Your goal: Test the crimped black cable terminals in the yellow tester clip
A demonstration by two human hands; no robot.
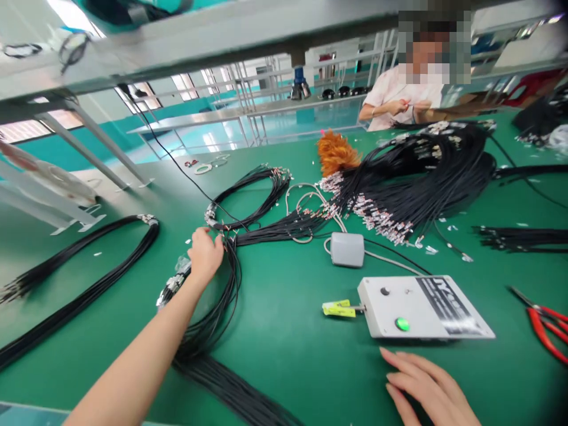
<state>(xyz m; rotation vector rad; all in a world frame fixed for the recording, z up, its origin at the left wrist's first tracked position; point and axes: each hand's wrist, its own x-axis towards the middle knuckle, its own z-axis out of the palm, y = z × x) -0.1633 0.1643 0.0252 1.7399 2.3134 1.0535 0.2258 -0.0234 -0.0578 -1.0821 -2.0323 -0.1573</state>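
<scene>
On green bench, left hand curled over looped black cable bundle, grip unclear: limp, light, tangle-prone, best held near its banded section; right hand flat, empty.

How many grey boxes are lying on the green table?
2. The small grey box lies mid-table beside the black cable bundle that the left hand touches. The large grey box with a green light lies just beyond the right hand. Cables may hide others.
</scene>
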